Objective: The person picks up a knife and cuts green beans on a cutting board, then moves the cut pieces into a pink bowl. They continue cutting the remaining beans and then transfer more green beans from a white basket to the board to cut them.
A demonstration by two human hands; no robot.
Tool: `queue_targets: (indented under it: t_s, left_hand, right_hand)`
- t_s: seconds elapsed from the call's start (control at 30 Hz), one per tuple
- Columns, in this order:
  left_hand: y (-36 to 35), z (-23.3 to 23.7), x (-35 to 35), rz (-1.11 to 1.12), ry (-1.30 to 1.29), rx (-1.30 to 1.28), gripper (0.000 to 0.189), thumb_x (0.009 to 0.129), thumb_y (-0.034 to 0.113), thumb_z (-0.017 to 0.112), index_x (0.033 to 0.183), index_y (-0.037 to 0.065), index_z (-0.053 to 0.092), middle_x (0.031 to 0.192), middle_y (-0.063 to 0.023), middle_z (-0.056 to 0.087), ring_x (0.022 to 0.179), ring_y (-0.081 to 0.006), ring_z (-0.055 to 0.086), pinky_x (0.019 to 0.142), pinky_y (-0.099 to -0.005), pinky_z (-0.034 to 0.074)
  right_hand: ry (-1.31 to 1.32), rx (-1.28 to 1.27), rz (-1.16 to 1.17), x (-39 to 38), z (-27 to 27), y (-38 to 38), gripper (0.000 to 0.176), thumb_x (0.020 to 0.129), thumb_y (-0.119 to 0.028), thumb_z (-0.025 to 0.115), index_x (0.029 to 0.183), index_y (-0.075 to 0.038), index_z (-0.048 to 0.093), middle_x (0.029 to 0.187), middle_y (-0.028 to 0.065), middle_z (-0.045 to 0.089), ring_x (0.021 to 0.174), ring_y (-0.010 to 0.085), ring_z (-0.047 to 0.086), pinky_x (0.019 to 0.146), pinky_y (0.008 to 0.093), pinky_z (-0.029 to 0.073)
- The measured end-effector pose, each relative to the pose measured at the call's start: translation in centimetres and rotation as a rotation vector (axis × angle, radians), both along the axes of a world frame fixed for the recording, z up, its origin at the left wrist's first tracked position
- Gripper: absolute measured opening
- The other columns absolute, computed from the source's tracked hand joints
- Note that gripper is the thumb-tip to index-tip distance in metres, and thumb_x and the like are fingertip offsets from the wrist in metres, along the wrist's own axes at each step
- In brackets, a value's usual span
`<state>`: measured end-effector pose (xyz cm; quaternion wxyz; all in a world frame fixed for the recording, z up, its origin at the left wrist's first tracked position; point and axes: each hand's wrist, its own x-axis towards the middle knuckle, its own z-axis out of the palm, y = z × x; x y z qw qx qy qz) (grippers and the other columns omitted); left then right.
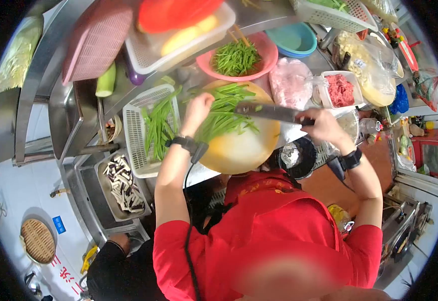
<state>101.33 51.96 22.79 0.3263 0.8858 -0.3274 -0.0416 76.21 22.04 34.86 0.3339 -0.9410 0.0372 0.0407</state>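
My right hand (324, 126) is wrapped round the dark handle of a kitchen knife (271, 111), whose broad blade points left over the cutting board. Round and yellowish, the cutting board (244, 150) carries a pile of long green beans (226, 120), and the blade's tip lies over their right side. My left hand (197, 111) is at the pile's left edge with its fingers curled in; what they hold, if anything, is hidden. Left of the board, a white plastic basket (129, 128) holds more beans. Behind it, a pink bowl (206, 62) contains thin-cut green pieces and chopsticks.
A white container (360, 95) of minced meat and a bagged pale pink item (290, 83) stand behind my right hand. A metal tray (121, 218) of cut eggplant sits at lower left. Blue bowls (299, 45) stand at the back. Someone's dark-clothed leg (123, 268) shows at lower left.
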Motion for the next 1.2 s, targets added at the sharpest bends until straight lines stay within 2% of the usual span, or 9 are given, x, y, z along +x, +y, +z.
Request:
queue_targets:
  t_s: [0.17, 0.53, 0.67, 0.73, 0.77, 0.8, 0.9, 0.93, 1.2]
  left_hand:
    - [1.9, -1.5, -4.5, -0.068, -0.224, 0.298, 0.041, 0.067, 0.023, 0.074, 0.104, 0.010, 0.062, 0.107, -0.0101, 0.052, 0.099, -0.0291, 0.051, 0.086, -0.0381, 0.042]
    - [2.5, -2.1, -4.3, -0.018, -0.349, 0.034, 0.024, 0.071, 0.020, 0.071, 0.089, 0.007, 0.061, 0.095, -0.0068, 0.059, 0.087, -0.0254, 0.054, 0.080, -0.0359, 0.042]
    - [3.7, -1.2, -3.7, 0.204, 0.201, -0.161, 0.018, 0.086, 0.019, 0.062, 0.093, 0.003, 0.060, 0.073, -0.0041, 0.055, 0.062, -0.0108, 0.045, 0.057, -0.0234, 0.038]
    - [4.1, -1.2, -4.0, 0.184, 0.233, -0.343, 0.023, 0.084, 0.017, 0.060, 0.103, 0.003, 0.060, 0.089, -0.0157, 0.063, 0.080, -0.0274, 0.059, 0.073, -0.0330, 0.046]
    - [3.9, 0.4, -5.3, 0.162, 0.221, -0.373, 0.017, 0.089, 0.013, 0.057, 0.102, 0.002, 0.060, 0.077, 0.0008, 0.055, 0.068, -0.0072, 0.045, 0.061, -0.0215, 0.038]
    - [3.7, 1.1, -6.4, 0.163, 0.222, -0.373, 0.017, 0.089, 0.013, 0.057, 0.102, 0.002, 0.060, 0.077, 0.0008, 0.055, 0.068, -0.0072, 0.045, 0.061, -0.0215, 0.038]
    - [3.6, -0.7, -8.6, 0.113, 0.304, -0.242, 0.026, 0.088, 0.014, 0.059, 0.110, 0.001, 0.058, 0.085, -0.0044, 0.062, 0.077, -0.0099, 0.055, 0.069, -0.0237, 0.045]
    - [3.6, -4.1, -9.2, 0.128, 0.331, -0.224, 0.034, 0.086, 0.027, 0.061, 0.111, 0.006, 0.058, 0.079, -0.0162, 0.063, 0.062, -0.0238, 0.058, 0.060, -0.0328, 0.048]
    - [5.3, -1.1, -11.9, 0.078, 0.106, -0.077, 0.026, 0.087, 0.016, 0.054, 0.110, 0.003, 0.059, 0.100, -0.0173, 0.062, 0.082, -0.0315, 0.061, 0.074, -0.0362, 0.049]
  right_hand:
    - [0.150, 0.152, 0.115, -2.9, -5.9, 4.3, 0.033, 0.062, -0.019, 0.071, 0.094, -0.010, 0.067, 0.087, 0.0107, 0.066, 0.080, 0.0266, 0.063, 0.074, 0.0345, 0.050]
    - [0.205, 0.211, 0.026, -4.8, -9.8, 8.2, 0.032, 0.071, -0.024, 0.065, 0.099, -0.008, 0.064, 0.087, 0.0140, 0.066, 0.081, 0.0302, 0.064, 0.075, 0.0371, 0.050]
    - [0.180, 0.069, -0.106, -5.2, -9.5, 7.9, 0.032, 0.073, -0.024, 0.060, 0.101, -0.009, 0.063, 0.085, 0.0186, 0.064, 0.079, 0.0345, 0.062, 0.073, 0.0415, 0.050]
    - [0.165, 0.062, -0.092, -5.6, -9.7, 7.7, 0.033, 0.075, -0.024, 0.057, 0.103, -0.009, 0.061, 0.082, 0.0208, 0.063, 0.076, 0.0365, 0.062, 0.072, 0.0440, 0.050]
    - [0.153, -0.018, -0.097, -5.7, -9.4, 7.8, 0.030, 0.076, -0.025, 0.055, 0.101, -0.009, 0.061, 0.078, 0.0212, 0.063, 0.074, 0.0370, 0.062, 0.070, 0.0448, 0.050]
    - [0.143, -0.097, -0.102, -5.8, -9.3, 7.9, 0.028, 0.077, -0.025, 0.053, 0.100, -0.010, 0.061, 0.075, 0.0216, 0.063, 0.071, 0.0374, 0.062, 0.068, 0.0457, 0.050]
    - [0.116, -0.215, -0.091, -6.0, -10.5, 7.9, 0.022, 0.080, -0.025, 0.049, 0.092, -0.008, 0.058, 0.068, 0.0215, 0.061, 0.066, 0.0374, 0.061, 0.062, 0.0470, 0.050]
    - [0.127, -0.211, -0.089, -6.1, -10.9, 8.1, 0.022, 0.080, -0.025, 0.049, 0.092, -0.008, 0.058, 0.068, 0.0215, 0.061, 0.066, 0.0374, 0.061, 0.062, 0.0470, 0.050]
    - [0.115, -0.299, -0.099, -6.4, -12.4, 9.3, 0.019, 0.084, -0.022, 0.046, 0.086, -0.005, 0.051, 0.067, 0.0199, 0.061, 0.063, 0.0360, 0.061, 0.058, 0.0474, 0.049]
